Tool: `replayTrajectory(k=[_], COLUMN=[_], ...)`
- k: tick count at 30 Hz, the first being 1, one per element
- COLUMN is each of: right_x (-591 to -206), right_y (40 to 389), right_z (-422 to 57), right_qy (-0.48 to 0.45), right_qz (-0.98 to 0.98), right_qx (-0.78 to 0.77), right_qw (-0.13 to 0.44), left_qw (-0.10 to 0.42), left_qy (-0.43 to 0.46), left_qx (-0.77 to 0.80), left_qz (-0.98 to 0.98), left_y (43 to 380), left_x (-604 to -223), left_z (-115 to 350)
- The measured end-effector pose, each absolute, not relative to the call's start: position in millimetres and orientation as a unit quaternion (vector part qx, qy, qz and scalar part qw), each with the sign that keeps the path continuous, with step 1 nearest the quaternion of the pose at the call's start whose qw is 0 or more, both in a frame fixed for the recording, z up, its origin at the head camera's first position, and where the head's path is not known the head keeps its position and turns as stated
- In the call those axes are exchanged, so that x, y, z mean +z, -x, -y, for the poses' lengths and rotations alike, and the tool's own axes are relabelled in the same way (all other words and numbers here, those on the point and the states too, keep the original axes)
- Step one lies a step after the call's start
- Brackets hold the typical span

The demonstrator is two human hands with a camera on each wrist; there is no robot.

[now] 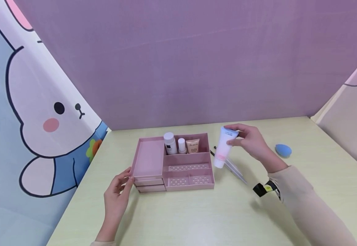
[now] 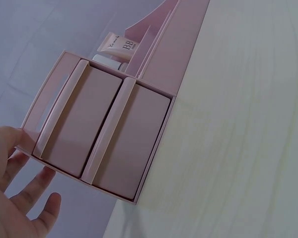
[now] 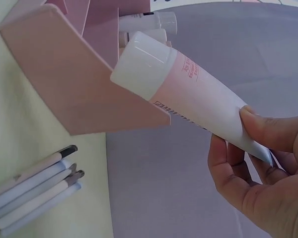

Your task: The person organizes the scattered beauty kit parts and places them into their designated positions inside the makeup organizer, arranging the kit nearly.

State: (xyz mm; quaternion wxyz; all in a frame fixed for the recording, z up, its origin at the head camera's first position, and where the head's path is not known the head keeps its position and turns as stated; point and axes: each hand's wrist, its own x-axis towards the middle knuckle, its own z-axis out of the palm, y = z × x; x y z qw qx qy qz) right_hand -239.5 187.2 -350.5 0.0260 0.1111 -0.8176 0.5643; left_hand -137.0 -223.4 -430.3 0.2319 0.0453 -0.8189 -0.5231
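Note:
My right hand (image 1: 252, 141) pinches a white-and-pink squeeze tube (image 1: 223, 150) by its flat end. The tube hangs cap down just right of a pink desktop organizer (image 1: 149, 159), apart from it. In the right wrist view its white cap (image 3: 141, 64) points towards the organizer. At the organizer's left front corner, my left hand (image 1: 117, 194) touches the side, its fingers loosely spread in the left wrist view. The rear compartment holds a white bottle (image 1: 170, 145), a smaller white-capped bottle (image 1: 181, 145) and a BB cream tube (image 1: 192, 146).
Several slim brushes or pencils (image 3: 39, 193) lie on the table beside the organizer's right side. A blue makeup sponge (image 1: 283, 150) sits farther right. Two closed drawers (image 2: 131, 141) face the front left. A purple backdrop (image 1: 212, 68) stands behind the table.

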Motion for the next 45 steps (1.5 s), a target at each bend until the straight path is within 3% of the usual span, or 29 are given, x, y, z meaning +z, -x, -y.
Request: replayTrajectory(k=[27,45], right_x=[-346,-349], right_y=[256,260], right_z=[-146,-125], right_qy=[-0.180,-0.191], right_qz=[0.803,0.807], right_qx=[0.554,0.536], right_qw=[0.129,0.159], left_qw=[0.231,0.234], left_qy=[-0.044,-0.041], left_qx=[-0.524,-0.524], left_qz=[0.818,0.818], left_y=[139,140], left_x=[-432,-435], left_z=[224,226])
